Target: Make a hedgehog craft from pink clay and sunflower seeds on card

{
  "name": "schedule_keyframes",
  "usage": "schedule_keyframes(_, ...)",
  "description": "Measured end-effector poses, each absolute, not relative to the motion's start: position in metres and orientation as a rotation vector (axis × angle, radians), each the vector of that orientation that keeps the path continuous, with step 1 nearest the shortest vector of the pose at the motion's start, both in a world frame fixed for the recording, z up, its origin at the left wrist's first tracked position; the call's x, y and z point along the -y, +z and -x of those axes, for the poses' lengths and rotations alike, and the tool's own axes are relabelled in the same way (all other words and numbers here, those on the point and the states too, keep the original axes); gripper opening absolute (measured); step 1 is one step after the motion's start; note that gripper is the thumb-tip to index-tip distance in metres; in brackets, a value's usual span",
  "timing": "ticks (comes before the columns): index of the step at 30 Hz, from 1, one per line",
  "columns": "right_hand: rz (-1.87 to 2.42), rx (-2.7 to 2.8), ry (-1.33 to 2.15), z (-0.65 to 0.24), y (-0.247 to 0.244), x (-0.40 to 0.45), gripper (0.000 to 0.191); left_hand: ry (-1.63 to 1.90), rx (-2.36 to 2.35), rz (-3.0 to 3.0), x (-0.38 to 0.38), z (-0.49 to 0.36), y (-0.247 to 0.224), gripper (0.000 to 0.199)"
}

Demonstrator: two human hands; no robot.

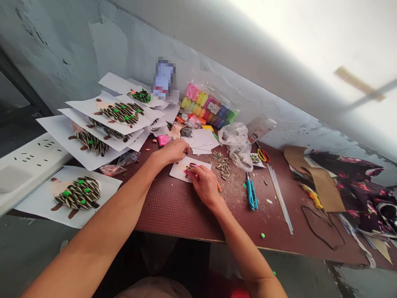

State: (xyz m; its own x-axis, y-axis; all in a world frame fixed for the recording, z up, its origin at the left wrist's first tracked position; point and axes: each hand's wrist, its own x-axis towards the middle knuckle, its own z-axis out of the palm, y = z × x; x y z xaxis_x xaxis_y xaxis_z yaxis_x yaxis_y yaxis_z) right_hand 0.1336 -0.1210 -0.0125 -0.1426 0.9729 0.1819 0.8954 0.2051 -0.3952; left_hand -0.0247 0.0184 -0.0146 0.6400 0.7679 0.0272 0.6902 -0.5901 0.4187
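A small white paper card (178, 172) lies on the brown table, bearing a pink clay patch with a few striped sunflower seeds (190, 166) on it. My left hand (175, 150) is at the card's far edge, its fingers curled together and holding the card. From the near right, my right hand (204, 182) reaches over the pink clay with thumb and fingers closed in a pinch. Whatever sits between those fingertips is hidden. Just beyond the right hand is a pile of loose sunflower seeds (222, 166).
Seed-covered hedgehog pictures (119, 114) are stacked at left, beside a white power strip (34, 165). A pack of coloured clay (207, 105) leans on the wall. Rightward lie a plastic bag (237, 142), a teal utility knife (252, 193), scissors (263, 155), glue sticks (281, 200) and a yellow glue gun (313, 196).
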Motion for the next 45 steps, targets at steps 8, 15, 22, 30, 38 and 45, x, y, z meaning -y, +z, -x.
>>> schedule_keyframes(8, 1.808, 2.149, 0.219, -0.132, -0.011, 0.121, 0.019, 0.286, -1.163, -2.505, -0.019, 0.025, -0.016, 0.034)
schedule_keyframes(15, 1.836, 2.208, 0.185, -0.127, -0.006, 0.122, 0.022, 0.299, -1.169, -2.49, -0.019, 0.025, -0.017, 0.034)
schedule_keyframes(22, 1.852, 2.224, 0.202, -0.126, -0.004, 0.121, 0.025, 0.299, -1.176, -2.498, -0.019, 0.025, -0.016, 0.034)
schedule_keyframes(30, 1.861, 2.128, 0.156, -0.131, -0.003, 0.125, 0.016, 0.29, -1.172, -2.496, -0.019, 0.025, -0.015, 0.035)
schedule_keyframes(38, 1.982, 1.919, 0.066, -0.164, 0.005, 0.117, 0.018, 0.286, -1.149, -2.497, -0.02, 0.026, -0.017, 0.033)
schedule_keyframes(45, 2.262, 1.918, 0.038, -0.199, 0.023, 0.091, 0.02, 0.277, -1.155, -2.486, -0.019, 0.026, -0.014, 0.03)
